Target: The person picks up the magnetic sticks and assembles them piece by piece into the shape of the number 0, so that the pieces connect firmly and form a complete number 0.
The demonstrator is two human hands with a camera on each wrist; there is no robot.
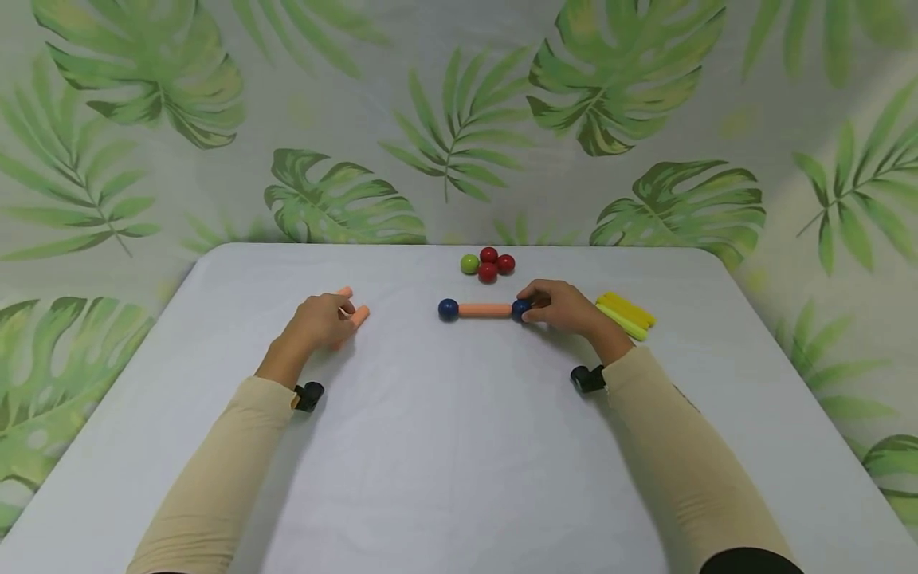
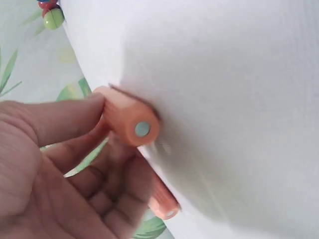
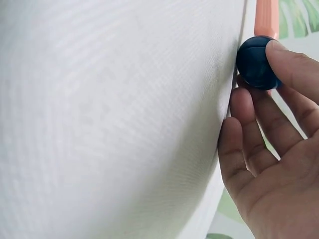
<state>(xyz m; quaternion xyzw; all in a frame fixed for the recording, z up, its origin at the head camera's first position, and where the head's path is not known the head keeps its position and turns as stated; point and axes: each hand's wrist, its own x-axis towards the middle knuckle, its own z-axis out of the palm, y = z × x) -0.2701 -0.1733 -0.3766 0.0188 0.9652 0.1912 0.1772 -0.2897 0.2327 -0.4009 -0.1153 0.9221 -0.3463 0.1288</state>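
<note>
My left hand (image 1: pixel 320 323) pinches an orange magnetic rod (image 2: pixel 132 114) between thumb and finger, at the left of the table. The round metal spot on the rod's end faces the left wrist view. A second orange rod (image 2: pixel 164 201) lies by the curled fingers, partly hidden by them. Near the table's middle, another orange rod (image 1: pixel 484 310) lies sideways, with a dark blue ball (image 1: pixel 448 309) at its left end. At its right end is a second dark blue ball (image 3: pixel 256 62), which my right hand (image 1: pixel 562 307) holds between thumb and fingers.
Behind the joined rod sit several red balls (image 1: pixel 488 273) and a green ball (image 1: pixel 469 264), close together. Yellow rods (image 1: pixel 627 309) and a yellow-green rod (image 1: pixel 622 322) lie beside the right wrist. The white-covered table (image 1: pixel 445 446) ends at a leaf-patterned cloth.
</note>
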